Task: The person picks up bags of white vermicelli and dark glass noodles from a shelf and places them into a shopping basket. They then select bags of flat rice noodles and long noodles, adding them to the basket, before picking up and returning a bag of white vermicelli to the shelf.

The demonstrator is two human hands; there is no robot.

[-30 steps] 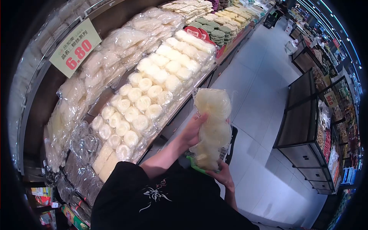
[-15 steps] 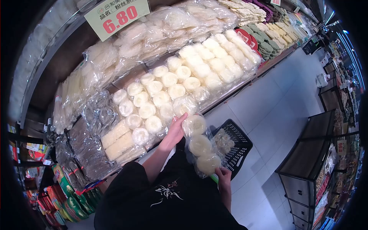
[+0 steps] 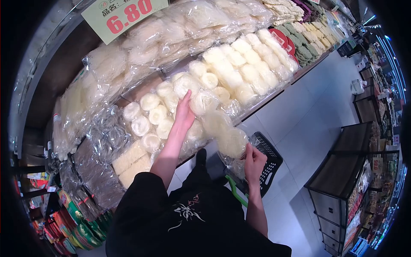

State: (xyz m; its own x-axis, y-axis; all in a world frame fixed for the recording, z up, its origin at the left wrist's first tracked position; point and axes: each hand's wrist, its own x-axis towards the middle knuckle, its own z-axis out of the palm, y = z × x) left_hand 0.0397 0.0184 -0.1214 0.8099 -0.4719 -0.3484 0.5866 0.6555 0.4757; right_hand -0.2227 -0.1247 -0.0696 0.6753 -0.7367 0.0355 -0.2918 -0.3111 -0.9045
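Observation:
A long clear plastic pack of round noodle nests [image 3: 217, 124] stretches between my two hands, slanting from the display towards my body. My left hand [image 3: 184, 112] grips its upper side near the far end, fingers partly hidden by the wrapping. At the near end, my right hand [image 3: 255, 162] pinches the plastic film. Beneath the pack lie rows of similar packed white nests [image 3: 157, 115] on the shelf. Behind my right hand is a black basket [image 3: 271, 162] with a green handle [image 3: 235, 189]; the pack and hand hide part of it.
Bagged pale noodles [image 3: 145, 47] are heaped at the back under a price sign [image 3: 124, 19]. Dark noodle packs [image 3: 96, 171] lie to the left. The tiled floor [image 3: 295, 128] runs along the right, with a black-framed display unit [image 3: 334, 180] beyond it.
Both hands have raised the noodle pack up and forward over the display. Its far end now overlaps the shelf rows. More of the basket's green handle shows.

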